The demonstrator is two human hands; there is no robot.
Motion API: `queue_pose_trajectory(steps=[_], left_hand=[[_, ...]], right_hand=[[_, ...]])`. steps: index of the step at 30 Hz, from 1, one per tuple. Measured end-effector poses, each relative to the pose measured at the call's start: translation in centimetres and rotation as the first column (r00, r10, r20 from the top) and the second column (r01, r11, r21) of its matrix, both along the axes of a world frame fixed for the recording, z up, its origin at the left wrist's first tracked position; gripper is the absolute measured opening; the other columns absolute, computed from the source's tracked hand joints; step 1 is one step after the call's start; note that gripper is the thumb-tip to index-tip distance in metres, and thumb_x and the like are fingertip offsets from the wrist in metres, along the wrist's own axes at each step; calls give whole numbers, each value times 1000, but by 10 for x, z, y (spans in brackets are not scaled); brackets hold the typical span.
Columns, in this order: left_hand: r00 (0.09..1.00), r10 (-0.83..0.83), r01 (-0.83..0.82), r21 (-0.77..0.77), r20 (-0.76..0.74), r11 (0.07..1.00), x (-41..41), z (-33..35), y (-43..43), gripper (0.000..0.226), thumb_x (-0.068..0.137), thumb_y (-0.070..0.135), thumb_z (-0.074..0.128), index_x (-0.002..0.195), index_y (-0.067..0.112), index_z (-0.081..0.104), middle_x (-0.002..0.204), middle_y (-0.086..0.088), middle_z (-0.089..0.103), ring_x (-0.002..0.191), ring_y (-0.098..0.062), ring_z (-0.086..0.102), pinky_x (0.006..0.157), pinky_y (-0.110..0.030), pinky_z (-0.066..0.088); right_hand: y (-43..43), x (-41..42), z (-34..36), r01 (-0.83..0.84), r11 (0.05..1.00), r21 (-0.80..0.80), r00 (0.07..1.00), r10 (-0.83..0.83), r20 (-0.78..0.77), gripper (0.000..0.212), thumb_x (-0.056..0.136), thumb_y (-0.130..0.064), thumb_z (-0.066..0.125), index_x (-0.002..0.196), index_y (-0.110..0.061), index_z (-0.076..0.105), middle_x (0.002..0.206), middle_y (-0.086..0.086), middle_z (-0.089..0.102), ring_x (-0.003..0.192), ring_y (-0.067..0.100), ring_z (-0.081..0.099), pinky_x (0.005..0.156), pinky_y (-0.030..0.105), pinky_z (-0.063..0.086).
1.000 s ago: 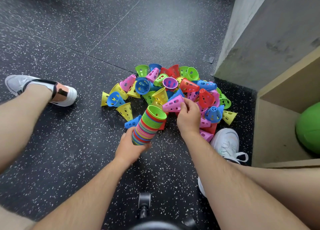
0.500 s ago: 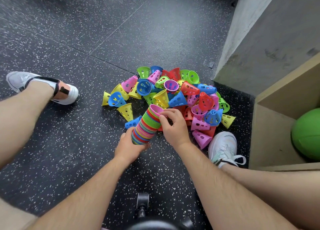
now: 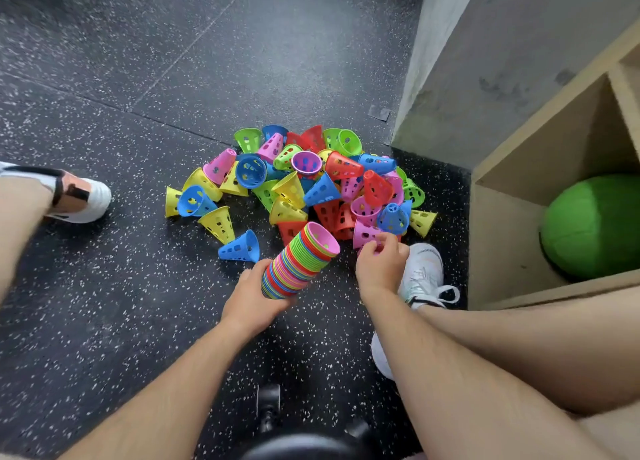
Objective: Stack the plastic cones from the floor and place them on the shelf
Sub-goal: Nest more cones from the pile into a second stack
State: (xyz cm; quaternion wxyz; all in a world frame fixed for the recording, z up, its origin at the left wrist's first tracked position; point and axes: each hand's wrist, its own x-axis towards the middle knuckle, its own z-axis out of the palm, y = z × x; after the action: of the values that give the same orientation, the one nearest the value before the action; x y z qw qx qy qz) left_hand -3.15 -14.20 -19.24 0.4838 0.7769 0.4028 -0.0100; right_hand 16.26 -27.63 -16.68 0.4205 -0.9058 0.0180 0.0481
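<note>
Footwear item one, a white left shoe [image 3: 81,201], rests on the speckled black floor [image 3: 104,321] at the left edge. To its right, the loose cones [image 3: 304,182] form one heap in five colours: yellow, blue, green, pink and red. More than thirty are visible, but overlap prevents an exact count. One blue cone [image 3: 240,246] lies on its side, apart from the heap at its near left edge. Just beside it, the left hand [image 3: 251,297] grips the narrow lower end of one stack [image 3: 299,260] of nested cones. The stack tilts away from the person, its open mouth faces the heap, and the innermost cone is pink. The rims are too many and too close to count. The right hand [image 3: 381,265] is at the near right edge of the heap, fingers curled around one pink cone [image 3: 365,234] that lies on the floor. The second white shoe [image 3: 424,274] is just right of this hand. At the far right, the wooden shelf [image 3: 502,245] holds one green ball [image 3: 595,227] in its lower compartment; no cones are in it.
</note>
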Motion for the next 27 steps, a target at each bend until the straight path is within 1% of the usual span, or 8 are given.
queue_pose_trajectory(steps=[4, 6, 10, 14, 16, 19, 22, 27], left_hand=[[999, -37, 37, -2, -16, 999, 5, -2, -6, 66, 54, 53, 81, 115, 50, 55, 107, 9, 65, 89, -9, 68, 85, -44, 60], [999, -46, 46, -5, -23, 999, 4, -4, -7, 70, 53, 53, 81, 117, 50, 54, 108, 9, 65, 89, -9, 68, 85, -44, 60], [999, -44, 44, -4, -23, 999, 0, -2, -8, 69, 55, 54, 81, 118, 48, 54, 109, 9, 62, 90, -9, 67, 85, -45, 60], [999, -24, 24, 1, -26, 1000, -3, 3, -7, 64, 60, 44, 81, 117, 49, 52, 110, 9, 58, 91, -6, 63, 87, -44, 58], [1000, -4, 4, 4, -27, 1000, -6, 5, -5, 64, 62, 40, 83, 118, 48, 53, 110, 8, 57, 92, -5, 62, 89, -43, 57], [999, 17, -17, -3, -31, 1000, -11, 10, -2, 64, 68, 34, 88, 121, 45, 53, 113, 5, 56, 95, 0, 58, 90, -40, 54], [998, 56, -56, 0, -11, 998, -16, 13, 3, 64, 67, 37, 89, 119, 47, 53, 112, 4, 56, 93, -3, 60, 87, -38, 54], [988, 153, -153, -11, 8, 988, -24, 13, 12, 67, 54, 51, 84, 115, 45, 55, 109, 2, 65, 89, -10, 68, 84, -41, 60]], right_hand=[[-14, 3, -10, 42, 969, -244, 986, -80, -149, 29, 92, -24, 51, 119, -27, 61, 123, 10, 48, 105, 34, 57, 94, 38, 46], [-17, 2, -15, 32, 957, -290, 976, -93, -199, 29, 93, -26, 51, 120, -27, 61, 122, 13, 53, 111, 37, 54, 95, 40, 45], [-21, 3, -25, 55, 968, -245, 972, -108, -211, 23, 94, -14, 50, 112, -17, 63, 116, 9, 65, 111, 34, 53, 90, 36, 44], [-24, 0, -20, 85, 973, -213, 972, -128, -195, 16, 92, -12, 51, 98, -25, 58, 105, 1, 68, 101, 29, 58, 85, 37, 49], [-22, -7, -17, 56, 976, -211, 974, -100, -203, 18, 92, -13, 49, 103, -27, 54, 100, -2, 65, 93, 26, 58, 79, 37, 49], [-18, -18, -19, -65, 986, -153, 977, 31, -212, 24, 93, -15, 50, 115, -25, 56, 102, -2, 67, 92, 23, 61, 81, 38, 52], [-11, -27, -20, -277, 952, -127, 952, 254, -168, 20, 95, -16, 53, 108, -23, 67, 106, -3, 66, 99, 20, 62, 89, 36, 50], [21, -23, 5, -323, 943, 82, 945, 326, -20, 11, 97, -22, 57, 98, -27, 66, 103, -6, 61, 96, 16, 59, 91, 38, 50]])
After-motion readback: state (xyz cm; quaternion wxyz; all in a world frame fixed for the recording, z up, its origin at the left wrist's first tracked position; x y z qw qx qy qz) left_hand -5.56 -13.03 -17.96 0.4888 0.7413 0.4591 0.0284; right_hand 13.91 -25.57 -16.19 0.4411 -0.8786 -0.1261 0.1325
